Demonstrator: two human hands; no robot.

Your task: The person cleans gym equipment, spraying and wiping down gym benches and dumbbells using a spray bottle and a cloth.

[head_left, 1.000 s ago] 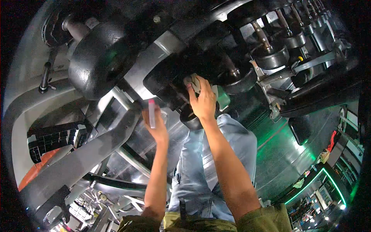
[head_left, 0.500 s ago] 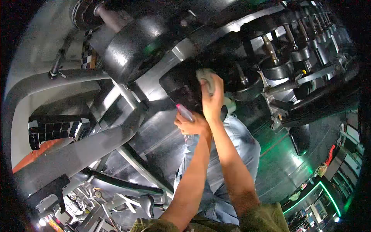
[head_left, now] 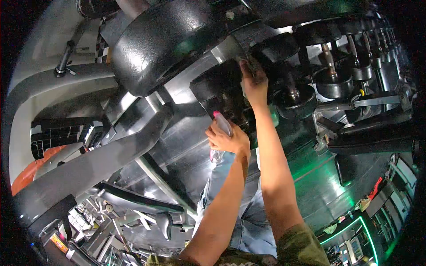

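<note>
The left hand (head_left: 229, 138) was closed around a clear, pink-tipped bottle (head_left: 224, 126), left of and below a racked dumbbell (head_left: 294, 104). The right hand (head_left: 256, 90), fingers curled, gripped a greyish cloth (head_left: 253, 65) above-left of that dumbbell; the cloth's far contact was indeterminable.

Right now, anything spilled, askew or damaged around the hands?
Nothing stands out: no visible spill or damage. The left hand holds a clear bottle, the right hand a cloth near the dumbbells; the green floor patch looks like reflected light.
</note>
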